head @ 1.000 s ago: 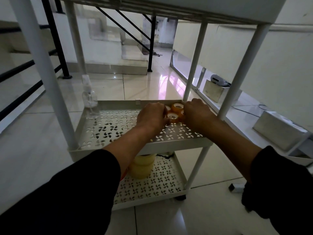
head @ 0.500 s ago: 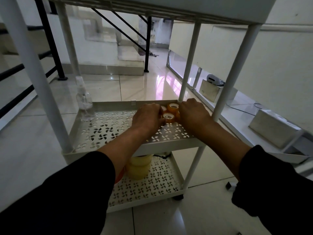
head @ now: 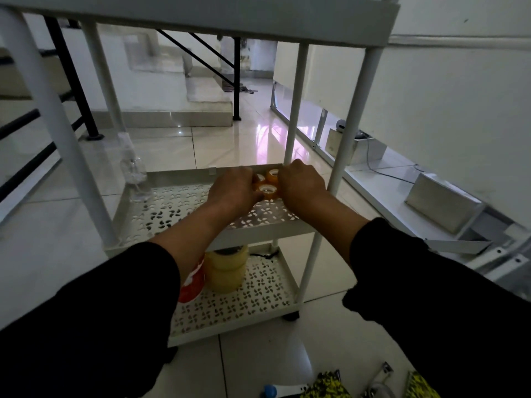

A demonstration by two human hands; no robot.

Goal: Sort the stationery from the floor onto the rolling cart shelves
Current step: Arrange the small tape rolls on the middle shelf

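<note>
Fingers of both my hands curl inward around a small cluster of orange tape rolls (head: 268, 186) on the middle shelf (head: 184, 208) of the white rolling cart (head: 353, 122), my left hand (head: 231, 189) cupping them from one side and my right hand (head: 301, 186) from the other; the fingertips themselves are hidden behind my knuckles, so I cannot tell exactly which roll each one touches. The rolls sit at the shelf's far right corner, just beside the back rim. A clear spray bottle (head: 135, 175) stands upright at the far left corner of the same shelf. On the bottom shelf (head: 253, 291), wide yellowish tape rolls (head: 227, 268) are stacked beside a red-and-white roll (head: 192, 282). On the tiled floor (head: 258, 354) near my sleeves lie a blue-capped item (head: 271, 391) and yellow-and-black patterned pieces (head: 326, 386).
</note>
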